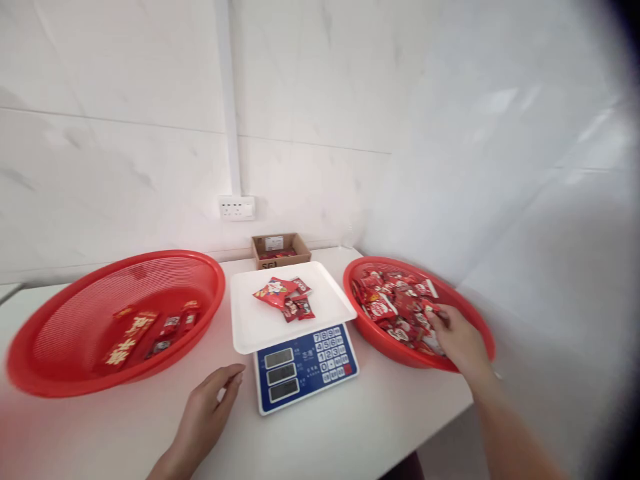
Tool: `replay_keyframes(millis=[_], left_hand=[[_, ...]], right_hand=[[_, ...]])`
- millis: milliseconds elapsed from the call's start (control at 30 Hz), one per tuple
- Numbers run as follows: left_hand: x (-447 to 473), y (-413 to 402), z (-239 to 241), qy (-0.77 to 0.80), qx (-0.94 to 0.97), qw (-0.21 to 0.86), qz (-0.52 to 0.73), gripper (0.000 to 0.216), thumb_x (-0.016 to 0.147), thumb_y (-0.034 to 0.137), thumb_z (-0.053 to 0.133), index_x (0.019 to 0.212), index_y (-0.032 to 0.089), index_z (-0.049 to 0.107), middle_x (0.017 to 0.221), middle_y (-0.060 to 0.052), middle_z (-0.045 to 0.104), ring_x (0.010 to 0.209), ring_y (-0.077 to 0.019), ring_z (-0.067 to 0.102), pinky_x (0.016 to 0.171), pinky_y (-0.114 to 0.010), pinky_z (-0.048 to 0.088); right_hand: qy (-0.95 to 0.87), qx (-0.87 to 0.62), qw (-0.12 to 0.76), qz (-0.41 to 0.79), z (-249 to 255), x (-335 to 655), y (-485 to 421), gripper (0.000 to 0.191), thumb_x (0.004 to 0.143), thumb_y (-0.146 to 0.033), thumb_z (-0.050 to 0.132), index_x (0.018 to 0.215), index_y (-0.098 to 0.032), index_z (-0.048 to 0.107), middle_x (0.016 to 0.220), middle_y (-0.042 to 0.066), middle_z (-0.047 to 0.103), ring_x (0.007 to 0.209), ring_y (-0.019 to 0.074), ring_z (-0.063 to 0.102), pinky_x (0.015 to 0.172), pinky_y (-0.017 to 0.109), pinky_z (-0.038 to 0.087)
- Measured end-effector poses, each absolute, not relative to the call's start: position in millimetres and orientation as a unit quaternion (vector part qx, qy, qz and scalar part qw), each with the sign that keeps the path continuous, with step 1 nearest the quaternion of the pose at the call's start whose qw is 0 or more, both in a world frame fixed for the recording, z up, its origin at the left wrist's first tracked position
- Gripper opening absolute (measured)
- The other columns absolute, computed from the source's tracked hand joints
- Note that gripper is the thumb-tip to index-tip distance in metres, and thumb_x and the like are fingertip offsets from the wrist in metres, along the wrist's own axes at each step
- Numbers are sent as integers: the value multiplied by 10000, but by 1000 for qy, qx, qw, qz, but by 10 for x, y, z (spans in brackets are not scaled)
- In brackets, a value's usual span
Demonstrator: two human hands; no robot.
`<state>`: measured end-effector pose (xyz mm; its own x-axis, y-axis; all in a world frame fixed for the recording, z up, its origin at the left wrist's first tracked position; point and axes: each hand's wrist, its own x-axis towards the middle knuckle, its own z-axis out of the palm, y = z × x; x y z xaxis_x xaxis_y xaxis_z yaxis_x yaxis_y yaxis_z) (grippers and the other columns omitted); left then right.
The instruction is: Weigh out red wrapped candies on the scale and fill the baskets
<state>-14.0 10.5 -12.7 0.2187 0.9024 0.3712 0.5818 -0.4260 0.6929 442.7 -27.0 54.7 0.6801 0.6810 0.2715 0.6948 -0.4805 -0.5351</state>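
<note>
My right hand (457, 337) reaches into the right red plastic basket (477, 320), its thumb and fingers closed on a small red snack packet (431, 308). Many red-wrapped snacks (407, 303) lie heaped around it. My left hand (207, 407) hovers over the table, left of the scale's display, fingers loosely curved with a gap to the thumb and nothing in them. Between the hands stands a blue and white digital scale (306, 367). On its white tray (330, 303) rest a larger red packet (275, 291) and several small dark red packets (300, 308).
At the left stands another red basket (65, 313) with several long red packages (130, 337) inside. An open cardboard box (280, 261) holding red items sits behind the scale. A wall socket (237, 208) is above it. The white table (310, 443) ends at the lower right.
</note>
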Motion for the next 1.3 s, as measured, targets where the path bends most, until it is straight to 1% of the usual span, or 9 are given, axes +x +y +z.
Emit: replay_keyframes(millis=[167, 267, 400, 533, 633, 767, 967, 1067, 1300], left_hand=[[-117, 75, -88, 493, 752, 212, 381, 241, 854, 353, 459, 910, 229, 658, 870, -31, 717, 766, -162, 668, 661, -244, 548], [-132, 74, -97, 495, 750, 217, 382, 255, 861, 357, 445, 922, 221, 652, 857, -40, 711, 751, -166, 661, 651, -259, 546], [-164, 90, -96, 502, 742, 226, 383, 253, 864, 353, 440, 930, 215, 642, 848, -34, 706, 734, -158, 653, 627, -252, 537], [-181, 98, -69, 507, 731, 229, 395, 237, 860, 335, 447, 929, 216, 641, 858, -28, 709, 733, -153, 652, 643, -254, 540], [-175, 89, -59, 509, 731, 227, 394, 239, 867, 328, 436, 937, 226, 641, 887, -30, 709, 755, -156, 653, 656, -262, 542], [-153, 65, -74, 494, 752, 216, 379, 245, 877, 295, 417, 952, 223, 639, 904, -38, 703, 795, -154, 650, 705, -269, 531], [-147, 53, -100, 488, 757, 210, 380, 231, 881, 271, 429, 968, 211, 634, 907, -34, 701, 820, -140, 647, 733, -250, 512], [-144, 59, -111, 498, 747, 215, 384, 223, 877, 273, 441, 970, 212, 634, 902, -28, 700, 810, -135, 646, 690, -228, 512], [-136, 89, -122, 517, 727, 226, 391, 203, 862, 271, 459, 950, 202, 629, 870, -18, 700, 754, -121, 647, 657, -215, 521]], right_hand=[[-492, -753, 432, 73, 670, 3649, -46, 407, 737, -516, 509, 1006, -224, 603, 1047, 82, 649, 948, 256, 596, 834, 389, 456], [-571, -663, 447, 186, 719, 3062, 249, 333, 757, -467, 503, 958, -222, 603, 996, 67, 664, 904, 226, 610, 809, 356, 477], [-599, -637, 433, 217, 695, 2593, 669, 369, 779, -446, 480, 1030, -196, 584, 962, 63, 664, 901, 208, 605, 824, 342, 468], [-620, -656, 400, 160, 678, 2536, 758, 476, 800, -482, 436, 1165, -194, 540, 1033, 77, 645, 896, 217, 595, 815, 371, 463], [-618, -664, 407, 108, 684, 2726, 545, 459, 790, -493, 424, 1111, -204, 578, 1058, 85, 639, 918, 231, 592, 785, 375, 476], [-584, -720, 375, 5, 653, 3182, 96, 418, 781, -479, 404, 1046, -225, 604, 1106, 85, 630, 1022, 267, 559, 885, 433, 427], [-504, -836, 217, -22, 492, 3646, -326, 436, 778, -501, 397, 1040, -233, 620, 1046, 127, 652, 805, 312, 608, 634, 430, 462], [-483, -862, 151, -25, 421, 3615, -365, 455, 825, -495, 323, 1024, -248, 648, 934, 144, 674, 694, 302, 599, 473, 376, 390], [-475, -860, 140, -124, 359, 3454, -363, 515, 880, -449, 244, 1090, -210, 648, 834, 151, 659, 701, 298, 584, 434, 329, 300]])
